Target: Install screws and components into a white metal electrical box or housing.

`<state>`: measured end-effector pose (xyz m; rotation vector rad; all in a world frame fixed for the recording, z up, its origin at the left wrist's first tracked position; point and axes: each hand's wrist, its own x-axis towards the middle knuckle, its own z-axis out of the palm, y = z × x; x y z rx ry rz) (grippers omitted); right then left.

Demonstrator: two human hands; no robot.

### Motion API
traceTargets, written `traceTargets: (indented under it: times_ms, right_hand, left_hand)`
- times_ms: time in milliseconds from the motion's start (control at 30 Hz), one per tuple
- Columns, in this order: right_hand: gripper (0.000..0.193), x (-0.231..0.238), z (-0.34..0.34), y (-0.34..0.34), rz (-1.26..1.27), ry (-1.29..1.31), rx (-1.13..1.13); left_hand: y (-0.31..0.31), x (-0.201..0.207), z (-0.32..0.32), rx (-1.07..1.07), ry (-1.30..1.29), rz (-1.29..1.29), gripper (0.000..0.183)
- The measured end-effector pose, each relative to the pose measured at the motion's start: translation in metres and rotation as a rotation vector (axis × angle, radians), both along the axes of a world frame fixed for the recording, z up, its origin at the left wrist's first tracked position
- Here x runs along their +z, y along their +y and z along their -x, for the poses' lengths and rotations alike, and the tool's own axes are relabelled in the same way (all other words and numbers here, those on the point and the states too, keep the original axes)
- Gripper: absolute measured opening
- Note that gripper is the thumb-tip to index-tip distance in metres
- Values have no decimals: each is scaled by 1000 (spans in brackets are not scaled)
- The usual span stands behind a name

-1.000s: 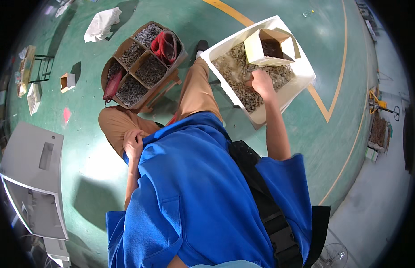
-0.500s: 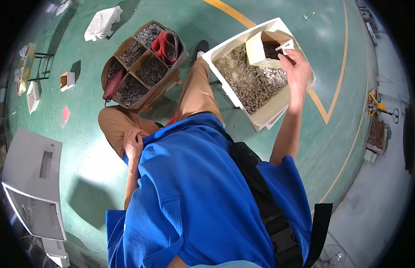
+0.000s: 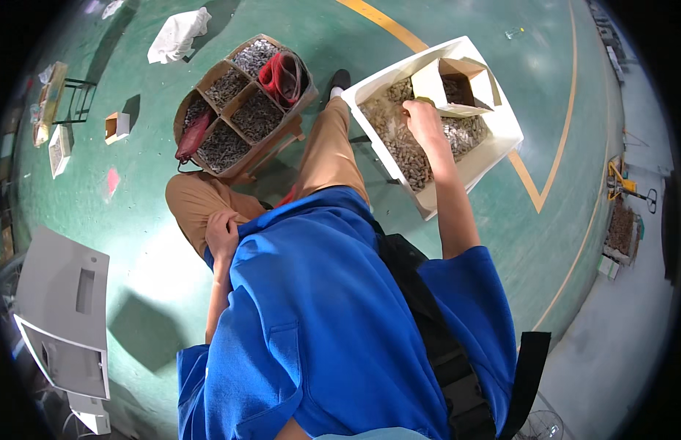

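Observation:
My right hand [image 3: 426,122] is over a white plastic bin [image 3: 496,150], closed, its fingertips curled beside a small open carton [image 3: 427,81]. Whatever those fingers may hold is hidden. Heaped in the bin are many small greyish-tan cylindrical parts [image 3: 414,154], some under a cloudy, clear-looking film. The carton stands on the heap with its flaps up, and dark small pieces show inside. My left hand [image 3: 221,233] lies on my bent left thigh by the shirt hem, fingers loosely laid down, holding nothing.
Left of the bin stands a divided cardboard box [image 3: 241,158] of grey metal parts, with a red rolled cloth [image 3: 283,79] and a dark red pouch [image 3: 195,137] on it. A small box [image 3: 117,127] and a white cloth-covered thing [image 3: 179,35] are farther left. A grey cabinet [image 3: 61,293] stands at lower left.
My right hand has moved left, from the carton's right-hand opening to its left side over the parts. The small white piece at its fingers is no longer visible. My left hand stays put.

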<state>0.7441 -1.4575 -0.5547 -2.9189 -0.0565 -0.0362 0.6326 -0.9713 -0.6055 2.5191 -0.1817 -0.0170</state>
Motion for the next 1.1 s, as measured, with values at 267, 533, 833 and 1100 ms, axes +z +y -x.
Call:
traceTargets:
  times_ms: [267, 533, 833, 1100]
  right_hand:
    - [15, -12, 26, 9, -224, 224, -220]
    - [10, -22, 37, 12, -59, 137, -239]
    - [16, 96, 24, -17, -860, 13, -311]
    - [24, 86, -2, -7, -535, -242, -194]
  left_hand:
    - [-2, 1, -2, -5, 8, 7, 13]
    - [-3, 2, -3, -9, -8, 2, 13]
    - [-5, 1, -5, 5, -42, 17, 13]
    - [-5, -4, -2, 22, -79, 60, 10]
